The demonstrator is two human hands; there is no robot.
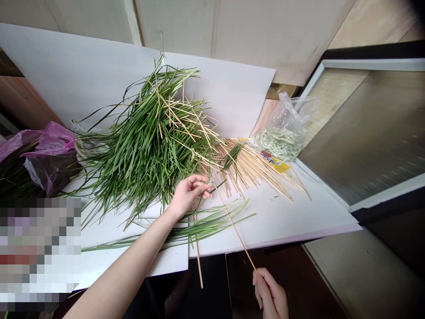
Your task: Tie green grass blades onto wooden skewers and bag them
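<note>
My right hand [270, 292], low at the right beyond the table's front edge, is closed around the lower end of a thin bamboo skewer [234, 223]. The skewer slants up and left to the fingertips of my left hand [193, 192]. Those fingers are pinched together at its upper end, with a thin green chive strand [218, 188] showing beside them. Exactly how the strand meets the skewer is hidden. Below my left hand, a loose row of long chives [212, 223] lies on the white table. Another skewer [198, 261] pokes out past the front edge.
A large heap of chives [142, 150] with skewers scattered on top fills the table's back left. Right of it lie many bare skewers [255, 166] and a yellow packet [277, 163]. A clear bag [282, 133] stands back right, a pink bag [53, 139] left. A glazed panel [372, 133] borders the right.
</note>
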